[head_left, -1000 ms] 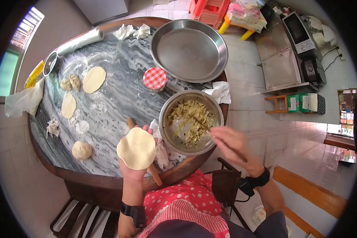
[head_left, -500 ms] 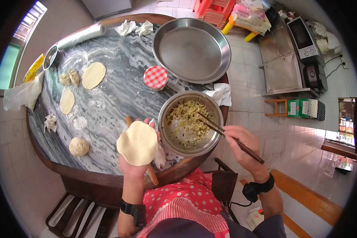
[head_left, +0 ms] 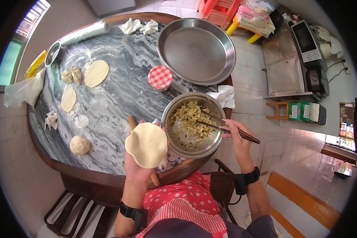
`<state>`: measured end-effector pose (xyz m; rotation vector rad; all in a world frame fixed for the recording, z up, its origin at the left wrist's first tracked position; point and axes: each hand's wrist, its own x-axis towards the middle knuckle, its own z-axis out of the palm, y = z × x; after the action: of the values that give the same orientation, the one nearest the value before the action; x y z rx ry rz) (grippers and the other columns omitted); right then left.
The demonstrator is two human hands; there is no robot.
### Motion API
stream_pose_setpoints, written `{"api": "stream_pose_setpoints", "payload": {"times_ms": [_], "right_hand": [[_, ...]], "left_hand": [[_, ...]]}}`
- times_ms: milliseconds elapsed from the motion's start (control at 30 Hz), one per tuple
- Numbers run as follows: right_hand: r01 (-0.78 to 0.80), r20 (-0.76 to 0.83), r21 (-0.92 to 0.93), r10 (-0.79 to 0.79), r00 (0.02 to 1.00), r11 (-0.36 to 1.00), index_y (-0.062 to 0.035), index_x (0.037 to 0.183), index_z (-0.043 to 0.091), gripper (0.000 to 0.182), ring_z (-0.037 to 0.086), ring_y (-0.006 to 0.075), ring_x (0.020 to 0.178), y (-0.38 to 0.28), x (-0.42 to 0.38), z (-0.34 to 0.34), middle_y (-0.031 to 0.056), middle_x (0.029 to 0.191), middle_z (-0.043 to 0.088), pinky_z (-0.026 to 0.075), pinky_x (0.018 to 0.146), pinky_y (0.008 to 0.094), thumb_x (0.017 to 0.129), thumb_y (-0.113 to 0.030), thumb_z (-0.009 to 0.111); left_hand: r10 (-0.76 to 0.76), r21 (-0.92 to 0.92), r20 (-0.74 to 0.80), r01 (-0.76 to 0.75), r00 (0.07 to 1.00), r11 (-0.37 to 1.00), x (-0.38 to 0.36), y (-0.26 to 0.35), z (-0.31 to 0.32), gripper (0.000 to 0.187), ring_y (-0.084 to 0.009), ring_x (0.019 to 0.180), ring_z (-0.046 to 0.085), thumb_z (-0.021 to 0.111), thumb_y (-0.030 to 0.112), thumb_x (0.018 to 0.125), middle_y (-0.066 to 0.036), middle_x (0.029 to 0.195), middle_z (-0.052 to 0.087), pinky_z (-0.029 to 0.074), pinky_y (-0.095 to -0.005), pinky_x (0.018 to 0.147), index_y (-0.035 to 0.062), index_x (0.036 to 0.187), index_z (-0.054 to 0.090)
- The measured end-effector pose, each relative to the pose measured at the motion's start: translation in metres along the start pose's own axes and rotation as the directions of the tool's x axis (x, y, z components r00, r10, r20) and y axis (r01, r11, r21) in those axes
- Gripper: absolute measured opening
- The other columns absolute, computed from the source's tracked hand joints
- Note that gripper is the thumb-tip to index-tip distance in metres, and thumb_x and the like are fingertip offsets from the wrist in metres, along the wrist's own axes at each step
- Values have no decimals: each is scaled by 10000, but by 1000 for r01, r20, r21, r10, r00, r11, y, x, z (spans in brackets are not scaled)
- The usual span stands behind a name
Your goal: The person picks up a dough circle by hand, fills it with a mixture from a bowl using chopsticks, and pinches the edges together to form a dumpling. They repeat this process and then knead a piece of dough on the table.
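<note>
On the palm of my left hand (head_left: 135, 168) lies a round, flat dough wrapper (head_left: 147, 144), which covers most of the fingers. My right hand (head_left: 238, 135) is closed around a pair of dark chopsticks (head_left: 248, 137). Their tips are apart and reach into the chopped vegetable filling (head_left: 190, 119) in a steel bowl (head_left: 167, 139), right of the wrapper. Partly hidden beneath my left hand is a wooden rolling pin (head_left: 131, 122). Further left on the marble tabletop lie a dough ball (head_left: 80, 145) and two rolled wrappers, one larger (head_left: 96, 74) and one smaller (head_left: 69, 99).
A wide steel pan (head_left: 196, 51) stands at the back right, near a jar with a red checked lid (head_left: 160, 77). Two small dough lumps (head_left: 71, 75), a plastic film roll (head_left: 85, 34), a strainer-like round dish (head_left: 52, 54) and crumpled tissues (head_left: 139, 27) lie toward the far left and back.
My right hand has moved down and left with the chopsticks, whose tips have spread apart in the filling. The whole view has shifted slightly; the wrapper stays on my left palm.
</note>
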<state>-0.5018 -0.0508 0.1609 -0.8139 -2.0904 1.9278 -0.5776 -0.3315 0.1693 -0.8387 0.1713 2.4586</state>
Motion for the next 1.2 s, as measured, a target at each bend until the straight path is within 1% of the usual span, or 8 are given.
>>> {"api": "stream_pose_setpoints", "payload": {"times_ms": [133,233,433,567,767,833,967,1200], "right_hand": [[10,-41,60,-8,999,998,62,1044,653,277,697,215,877,17,5,8,137,989,685,595,676,270,982,-199,586],[-42,-84,102,50,995,994,57,1024,638,314,697,223,860,19,7,13,151,969,686,591,663,289,985,-250,581],[-184,-71,243,207,976,952,19,990,621,331,697,239,827,25,10,16,157,921,689,576,636,299,981,-310,582],[-225,-61,363,264,963,904,31,973,625,337,698,226,787,25,5,12,154,898,686,580,631,302,967,-305,608],[-201,-93,424,263,960,883,19,977,617,303,700,241,778,25,-11,5,155,890,688,579,632,324,973,-284,599],[-192,-109,429,262,959,883,17,973,616,298,700,248,778,20,-18,-1,157,891,689,578,631,325,974,-281,597],[-158,-171,467,264,949,870,15,960,612,292,702,267,777,17,-28,-13,166,893,690,575,620,324,979,-275,585],[-97,-240,506,248,939,857,-4,966,609,291,702,284,783,0,-46,-31,168,899,689,565,641,341,988,-291,564]], "left_hand": [[-27,77,108,18,994,997,-1,1,4,454,-429,1338,396,349,407,1035,-185,1457,420,291,-645,1100,189,1427,419],[-51,79,119,42,992,996,0,2,8,451,-422,1332,405,369,394,1032,-180,1452,428,313,-626,1096,166,1415,434],[-27,103,-1,27,1000,994,7,6,-10,460,-353,1324,438,404,358,1024,-157,1449,444,365,-536,1097,101,1402,448],[-8,154,33,3,999,988,8,8,-8,458,-337,1323,442,414,347,1021,-154,1442,454,367,-524,1099,86,1394,453],[-2,74,41,-1,999,997,14,7,0,443,-326,1326,442,435,329,1012,-131,1435,466,371,-524,1096,84,1379,473],[-29,27,110,27,993,999,19,6,-3,427,-323,1299,472,442,318,1008,-126,1406,498,383,-523,1085,83,1361,489],[-67,29,109,64,992,998,28,2,-7,415,-330,1260,505,442,317,1008,-129,1369,530,397,-524,1072,74,1340,502],[-92,123,172,71,981,990,48,-15,-7,410,-297,1226,530,407,304,1023,-113,1347,526,447,-459,1041,55,1344,469]]}}
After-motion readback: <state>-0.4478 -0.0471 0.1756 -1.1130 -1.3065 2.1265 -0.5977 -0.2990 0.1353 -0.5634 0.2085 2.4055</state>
